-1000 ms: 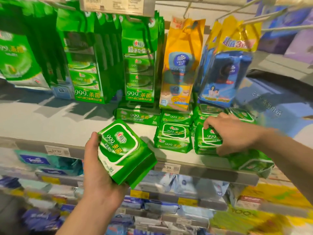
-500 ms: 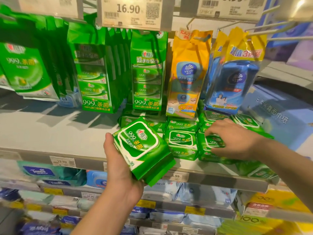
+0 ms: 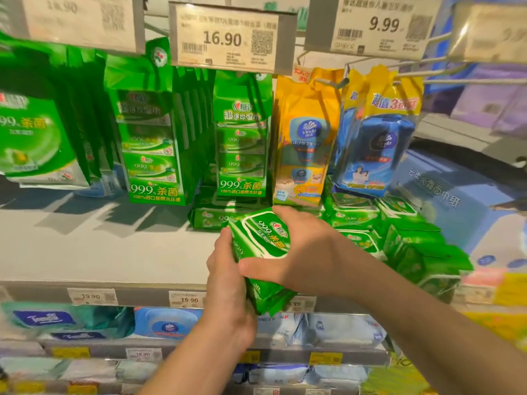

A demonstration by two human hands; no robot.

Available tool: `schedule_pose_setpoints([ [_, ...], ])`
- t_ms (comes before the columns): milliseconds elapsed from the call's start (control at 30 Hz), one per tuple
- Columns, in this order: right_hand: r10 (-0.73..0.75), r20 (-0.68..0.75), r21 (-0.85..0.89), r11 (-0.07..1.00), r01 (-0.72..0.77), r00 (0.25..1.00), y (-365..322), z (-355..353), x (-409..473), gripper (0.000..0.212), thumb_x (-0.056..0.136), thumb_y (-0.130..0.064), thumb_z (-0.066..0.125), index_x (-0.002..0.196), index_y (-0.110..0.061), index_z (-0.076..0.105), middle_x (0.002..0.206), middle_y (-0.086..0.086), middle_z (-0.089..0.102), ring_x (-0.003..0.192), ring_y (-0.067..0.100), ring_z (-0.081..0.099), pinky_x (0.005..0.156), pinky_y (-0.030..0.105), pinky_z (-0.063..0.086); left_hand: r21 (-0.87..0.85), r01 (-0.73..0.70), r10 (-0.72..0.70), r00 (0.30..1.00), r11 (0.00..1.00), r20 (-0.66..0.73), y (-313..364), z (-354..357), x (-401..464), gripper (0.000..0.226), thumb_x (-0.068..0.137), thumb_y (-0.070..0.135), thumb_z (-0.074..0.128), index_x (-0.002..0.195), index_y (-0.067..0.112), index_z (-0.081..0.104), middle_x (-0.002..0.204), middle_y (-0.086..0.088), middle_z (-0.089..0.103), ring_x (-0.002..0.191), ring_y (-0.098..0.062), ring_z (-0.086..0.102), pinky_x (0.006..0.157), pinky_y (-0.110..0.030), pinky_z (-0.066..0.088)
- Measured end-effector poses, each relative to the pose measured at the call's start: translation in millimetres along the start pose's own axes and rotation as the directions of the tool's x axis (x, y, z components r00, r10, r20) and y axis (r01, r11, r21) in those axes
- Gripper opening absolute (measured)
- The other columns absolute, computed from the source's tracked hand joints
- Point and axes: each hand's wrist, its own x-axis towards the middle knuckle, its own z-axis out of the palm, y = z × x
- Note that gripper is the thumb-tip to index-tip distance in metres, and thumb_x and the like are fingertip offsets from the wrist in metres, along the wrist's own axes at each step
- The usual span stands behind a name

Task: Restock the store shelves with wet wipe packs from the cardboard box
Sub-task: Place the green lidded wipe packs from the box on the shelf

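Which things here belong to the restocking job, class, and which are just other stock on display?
In the job:
green wet wipe pack, gripped by left hand and right hand
stacked green packs
grey shelf

Just there:
yellow hanging pack
blue hanging pack
16.90 price tag

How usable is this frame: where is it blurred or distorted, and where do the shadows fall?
Head view: the centre is sharp, with both hands, left hand and right hand, gripping a readable green wet wipe pack; the white 16.90 price tag is legible; the edges smear and bow from the wide lens; hanging packs cast dark shadows on the grey shelf.
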Motion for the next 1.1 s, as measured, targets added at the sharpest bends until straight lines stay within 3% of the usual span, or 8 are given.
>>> schedule_pose_setpoints([
  [100,0.021,-0.126,0.089,0.996,-0.01,0.992,7.7,8.7,0.4,0.094,0.073,-0.059,0.08,0.15,-0.033,0.033,0.139,-0.011,0.05,0.121,0.005,0.048,0.102,0.022,0.037,0.002,-0.005,0.005,1.0,1.0,0.013,-2.8,-1.4,2.0,0.077,0.073,0.076,0.064,0.134,0.03,0.06,0.126,-0.017,0.071,0.11,-0.041,0.07,0.091,-0.071,0.051],
  [200,0.096,-0.081,0.179,0.981,-0.081,0.992,18.5,-2.6,-2.9,0.086,0.071,-0.053,0.081,0.143,-0.042,0.035,0.117,-0.021,0.044,0.11,0.001,0.045,0.093,0.025,0.038,-0.011,-0.033,0.033,0.999,0.999,0.018,2.2,-8.3,5.1,0.08,0.07,0.075,0.066,0.135,0.029,0.058,0.124,-0.015,0.072,0.108,-0.04,0.071,0.087,-0.07,0.053],
  [400,0.167,-0.096,0.159,0.976,-0.15,0.981,62.4,-18.0,1.1,0.075,0.052,-0.062,0.075,0.116,-0.047,0.04,0.126,-0.01,0.06,0.102,0.014,0.064,0.086,0.036,0.052,-0.065,-0.063,0.06,0.997,0.996,-0.04,23.9,-33.1,14.7,0.071,0.076,0.067,0.067,0.136,0.031,0.057,0.123,-0.01,0.073,0.104,-0.039,0.073,0.079,-0.069,0.054],
  [533,0.162,-0.086,0.151,0.977,-0.148,0.983,81.0,-14.0,12.9,0.061,0.068,-0.04,0.085,0.115,-0.04,0.045,0.135,-0.004,0.055,0.121,0.014,0.053,0.09,0.033,0.043,-0.093,-0.067,0.062,0.997,0.993,-0.05,27.1,-39.5,13.5,0.065,0.08,0.063,0.065,0.136,0.031,0.058,0.122,-0.012,0.073,0.101,-0.041,0.074,0.073,-0.065,0.055],
  [667,0.085,-0.092,0.131,0.989,-0.072,0.992,90.8,4.1,30.0,0.053,0.07,-0.039,0.083,0.11,-0.044,0.049,0.129,-0.017,0.052,0.118,0.009,0.05,0.085,0.03,0.04,-0.07,-0.063,0.061,0.998,0.996,-0.029,27.6,-37.1,8.1,0.055,0.088,0.059,0.057,0.132,0.025,0.062,0.116,-0.014,0.075,0.094,-0.039,0.075,0.067,-0.056,0.057],
  [833,-0.039,-0.251,0.073,0.996,0.059,0.967,118.5,23.4,38.5,0.045,0.077,-0.046,0.082,0.116,-0.053,0.06,0.122,-0.022,0.049,0.122,0.004,0.038,0.111,0.033,0.032,-0.008,-0.078,0.078,0.997,0.997,0.025,30.8,-31.2,0.4,0.033,0.094,0.048,0.051,0.098,0.024,0.074,0.098,-0.013,0.077,0.07,-0.031,0.074,0.063,-0.047,0.057],
  [933,-0.126,-0.327,-0.038,0.992,0.121,0.936,132.1,24.7,42.7,0.033,0.086,-0.045,0.075,0.117,-0.051,0.069,0.125,-0.021,0.049,0.122,0.007,0.033,0.11,0.038,0.025,0.007,-0.077,0.076,0.997,0.997,0.034,30.4,-28.0,-2.5,0.029,0.093,0.044,0.052,0.088,0.025,0.074,0.092,-0.01,0.076,0.069,-0.031,0.074,0.067,-0.045,0.056],
  [1100,-0.161,-0.312,-0.121,0.984,0.128,0.936,139.4,24.2,49.1,0.033,0.095,-0.041,0.067,0.125,-0.053,0.065,0.127,-0.025,0.054,0.123,0.009,0.037,0.097,0.033,0.017,-0.005,-0.047,0.047,0.998,0.999,0.032,25.1,-21.1,-3.5,0.031,0.093,0.04,0.056,0.108,0.019,0.073,0.107,-0.014,0.077,0.089,-0.036,0.075,0.071,-0.052,0.058],
])
